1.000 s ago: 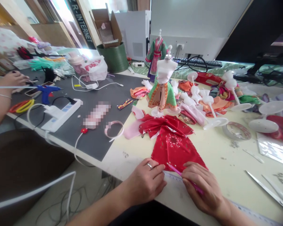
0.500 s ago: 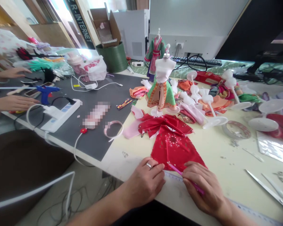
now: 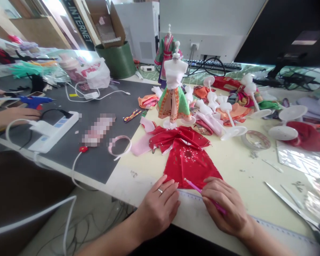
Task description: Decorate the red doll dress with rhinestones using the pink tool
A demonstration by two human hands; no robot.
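A red cloth piece (image 3: 190, 163) with a pale flower pattern lies flat near the table's front edge. My right hand (image 3: 224, 202) is closed round a pink pen-like tool (image 3: 194, 187), its tip at the lower part of the cloth. At the cloth's lower left corner rests my left hand (image 3: 160, 201), ring on one finger, fingers curled together; what they hold, if anything, is too small to tell. A ruler (image 3: 190, 196) lies along the cloth's bottom edge, partly under my right hand. Behind the cloth stands a small white mannequin (image 3: 176, 73) in a green and orange skirt.
Scissors (image 3: 290, 204) lie at the right, beyond my right hand. A tape roll (image 3: 256, 139) and white doll stands (image 3: 230, 132) are behind them. At the left are a power strip (image 3: 56, 131), a blue glue gun (image 3: 36, 102) and another person's hand (image 3: 18, 115).
The whole view has shifted, so the table things appear farther left. The tool's tip has moved slightly left over the cloth. My left forefinger is more extended. The other person's farther hand has moved down.
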